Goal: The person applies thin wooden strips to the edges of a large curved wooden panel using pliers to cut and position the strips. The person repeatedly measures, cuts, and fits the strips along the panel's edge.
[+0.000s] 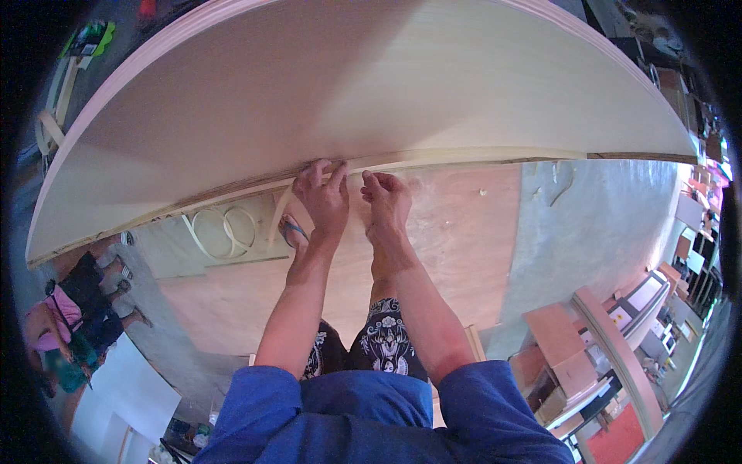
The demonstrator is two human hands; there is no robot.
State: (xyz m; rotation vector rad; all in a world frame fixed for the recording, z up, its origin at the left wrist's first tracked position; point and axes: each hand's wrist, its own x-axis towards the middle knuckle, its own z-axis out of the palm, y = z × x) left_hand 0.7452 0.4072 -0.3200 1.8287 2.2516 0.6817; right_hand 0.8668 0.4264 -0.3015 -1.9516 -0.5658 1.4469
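Observation:
A large pale wooden panel spans the view in front of me, with a curved far edge and a long near edge. Along that near edge runs a thin pale edging strip. My left hand has its bent fingers and thumb at the strip, closed about it at the panel's edge. Just to its right, my right hand is closed with fingertips pinched together, right below the strip. Whatever lies between those fingertips is too small to make out.
Loops of pale strip lie on the floor near my sandalled foot. Another person is at the far left beside a white board. Boards and offcuts are stacked at the lower right.

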